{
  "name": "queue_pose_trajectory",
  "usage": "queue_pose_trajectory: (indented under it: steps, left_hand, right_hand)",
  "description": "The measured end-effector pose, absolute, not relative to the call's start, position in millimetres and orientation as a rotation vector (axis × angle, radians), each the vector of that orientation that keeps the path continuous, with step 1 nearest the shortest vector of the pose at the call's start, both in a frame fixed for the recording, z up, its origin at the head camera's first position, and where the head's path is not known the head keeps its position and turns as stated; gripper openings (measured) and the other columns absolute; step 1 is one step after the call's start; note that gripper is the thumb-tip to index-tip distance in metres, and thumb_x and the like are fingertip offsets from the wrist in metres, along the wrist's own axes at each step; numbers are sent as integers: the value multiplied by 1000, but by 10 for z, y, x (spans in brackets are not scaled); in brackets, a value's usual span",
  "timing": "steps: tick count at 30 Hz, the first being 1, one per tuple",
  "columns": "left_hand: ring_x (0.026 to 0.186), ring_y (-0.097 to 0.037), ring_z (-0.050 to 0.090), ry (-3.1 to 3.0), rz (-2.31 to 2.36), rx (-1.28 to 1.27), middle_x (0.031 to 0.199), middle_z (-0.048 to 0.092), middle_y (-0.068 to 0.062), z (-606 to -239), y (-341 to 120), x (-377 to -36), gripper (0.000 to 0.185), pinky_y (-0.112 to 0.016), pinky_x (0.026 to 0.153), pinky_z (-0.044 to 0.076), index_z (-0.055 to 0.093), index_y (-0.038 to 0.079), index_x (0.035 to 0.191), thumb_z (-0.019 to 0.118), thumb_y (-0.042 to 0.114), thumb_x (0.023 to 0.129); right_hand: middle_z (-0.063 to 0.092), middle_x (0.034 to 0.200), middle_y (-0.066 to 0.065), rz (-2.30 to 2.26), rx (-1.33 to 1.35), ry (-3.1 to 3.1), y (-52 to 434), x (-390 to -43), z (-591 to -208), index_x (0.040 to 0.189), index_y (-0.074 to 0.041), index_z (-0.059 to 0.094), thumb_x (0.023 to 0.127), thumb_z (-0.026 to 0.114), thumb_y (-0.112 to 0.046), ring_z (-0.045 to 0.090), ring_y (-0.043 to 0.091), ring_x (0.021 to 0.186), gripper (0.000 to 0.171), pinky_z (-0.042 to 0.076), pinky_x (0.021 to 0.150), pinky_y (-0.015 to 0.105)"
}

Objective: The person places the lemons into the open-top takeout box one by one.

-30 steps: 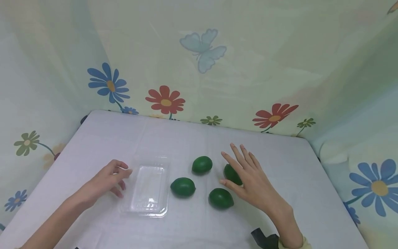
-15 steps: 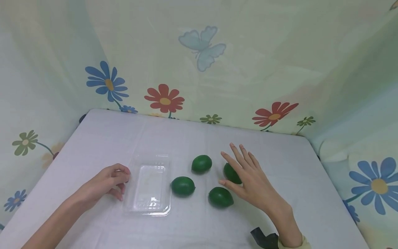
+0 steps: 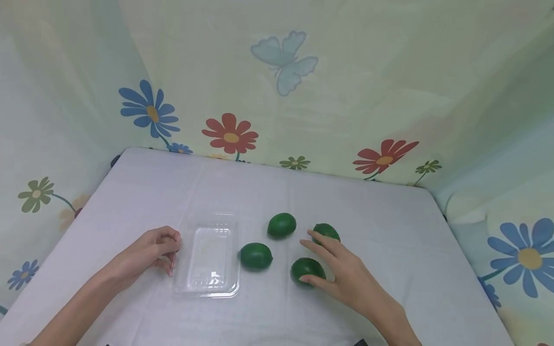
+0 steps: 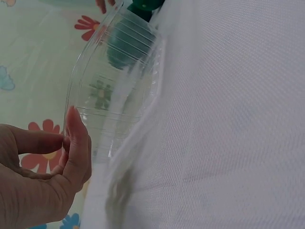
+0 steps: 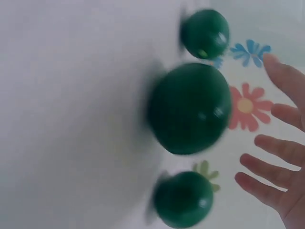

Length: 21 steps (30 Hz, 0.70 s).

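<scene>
My left hand (image 3: 144,254) pinches the left rim of a clear plastic container (image 3: 236,289), thumb on one side of the edge and fingers on the other in the left wrist view. The container sits on the table with nothing in it. To its right lie several green limes. My right hand (image 3: 352,276) reaches over the front right lime (image 3: 305,269), its thumb overlapping that lime in the head view. The fingers are spread and hold nothing. Behind the fingers is the back right lime (image 3: 327,231), partly covered.
One lime (image 3: 256,256) lies close beside the container's right edge, and another lime (image 3: 282,225) sits farther back. A white cloth covers the table (image 3: 372,211). Flower-printed curtain (image 3: 195,62) surrounds the table's back and sides.
My left hand has closed on the container's rim, and the container has shifted slightly right. My right hand has lowered toward the front right lime, uncovering more of the back right one.
</scene>
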<state>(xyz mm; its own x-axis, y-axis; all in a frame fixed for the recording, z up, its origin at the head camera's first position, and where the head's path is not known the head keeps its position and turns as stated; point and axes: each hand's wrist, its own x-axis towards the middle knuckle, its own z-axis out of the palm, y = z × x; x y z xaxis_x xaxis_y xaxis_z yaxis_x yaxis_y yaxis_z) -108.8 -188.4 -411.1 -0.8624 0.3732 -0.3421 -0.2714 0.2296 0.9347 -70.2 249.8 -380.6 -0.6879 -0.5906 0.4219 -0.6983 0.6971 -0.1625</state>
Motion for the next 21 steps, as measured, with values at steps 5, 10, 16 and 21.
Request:
queue_pose_trajectory:
  steps: [5, 10, 16, 21]
  left_hand:
    - [76, -20, 59, 1989, 1692, 98, 91, 54, -10, -4113, -1879, -1090, 27, -37, 66, 61, 45, -9, 120, 51, 13, 104]
    - [75, -20, 60, 1973, 1704, 101, 91, 53, -9, -4123, -1888, -1088, 27, -37, 66, 60, 45, -8, 119, 51, 13, 104]
    - [75, -20, 60, 1969, 1709, 111, 90, 53, -8, -4131, -1896, -1097, 27, -37, 66, 60, 44, -8, 119, 51, 14, 104]
    - [74, -19, 60, 1965, 1717, 119, 88, 53, -8, -4132, -1903, -1097, 26, -36, 66, 60, 44, -8, 118, 52, 13, 104]
  right_hand:
    - [59, 139, 10, 434, 1024, -2652, 2466, -629, -3977, 140, -16, 60, 72, 95, -31, 70, 23, 110, 78, 62, 80, 31]
    - [63, 130, 9, 430, 1019, -2712, 2448, -615, -4083, 135, -15, 63, 70, 96, -25, 70, 17, 98, 74, 61, 75, 26]
    - [64, 123, 3, 401, 1023, -2734, 2424, -610, -4105, 130, -15, 66, 72, 94, -19, 69, 15, 97, 64, 61, 75, 27]
    - [64, 123, 3, 390, 1034, -2741, 2389, -619, -4054, 130, -15, 66, 73, 94, -19, 69, 15, 97, 63, 61, 76, 26]
